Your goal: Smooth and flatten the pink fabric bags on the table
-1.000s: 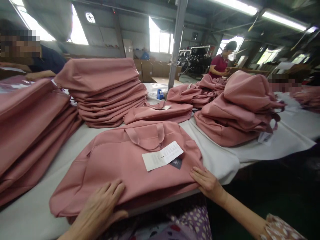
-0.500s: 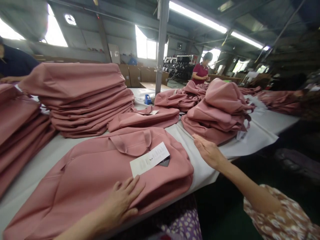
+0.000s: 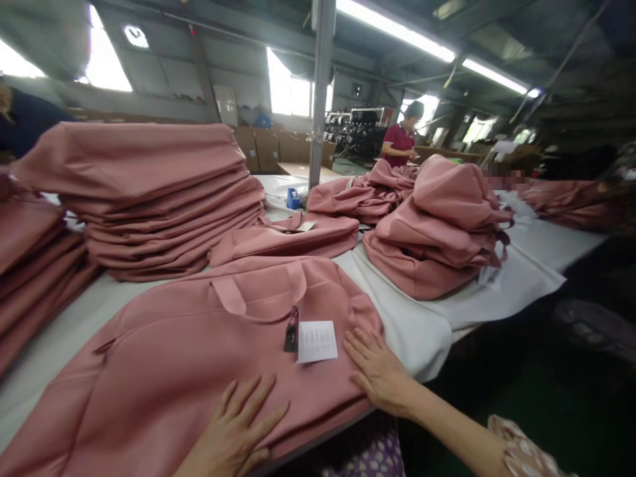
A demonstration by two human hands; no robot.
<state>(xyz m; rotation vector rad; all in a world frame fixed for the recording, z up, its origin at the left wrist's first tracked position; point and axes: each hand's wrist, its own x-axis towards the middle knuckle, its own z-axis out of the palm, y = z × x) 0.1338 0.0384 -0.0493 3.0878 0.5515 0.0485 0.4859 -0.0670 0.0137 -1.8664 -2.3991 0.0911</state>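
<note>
Head view: a flat pink bag is laid on the near edge of the white table, handles up toward the far side. L hand is pressed palm-down on the bag's near edge, fingers spread and released, nothing gripped. R hand is laid flat on the bag's near right corner, fingers straight and slightly apart, also released; fingertips sit just beside the white paper tag. Tag lies on the bag's front w/ a small dark tag touching its left edge, both hung under the bag's strap handle.

Behind the bag, a second flat pink bag is seen, w/ a tall stack of folded pink bags to its left. Another stack is cut off at the left frame edge. On the right, a looser heap of pink bags rests on a white sheet, a label hanging at its right side. A small blue item sits further back, near a grey pillar; what it is can't be told.

At the far end a person in a dark red shirt is standing at more pink fabric. A dark sleeve of another person is seen at top left.
</note>
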